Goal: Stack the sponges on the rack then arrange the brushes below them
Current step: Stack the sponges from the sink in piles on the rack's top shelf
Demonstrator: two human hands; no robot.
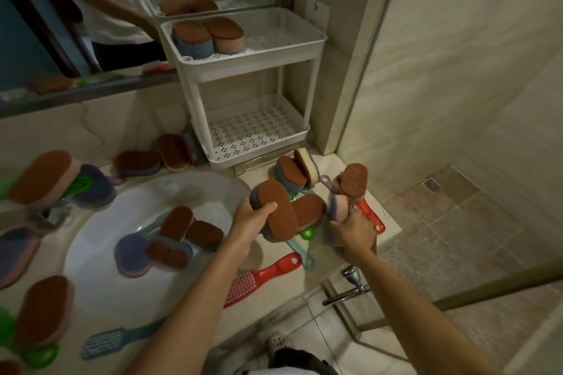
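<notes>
A white two-tier rack (262, 49) stands on the counter's back right. Two brown-topped sponges (195, 36) sit side by side in its top tray; the perforated lower tray (253, 131) holds nothing. My left hand (246, 216) grips a blue sponge with a brown pad (278, 207) in front of the rack. My right hand (353, 234) holds a pink-and-purple sponge (338, 207) beside a red brush (370, 215). More sponges (294, 173) and brushes lie piled between the hands and the rack.
Several sponges (170, 237) lie in the white basin (100, 268); others (137, 163) sit along the counter's back and left edge. A red brush (262, 277) and a blue brush (115, 341) lie near the front. A mirror (61, 24) hangs behind. A glass shower partition (380, 55) stands on the right.
</notes>
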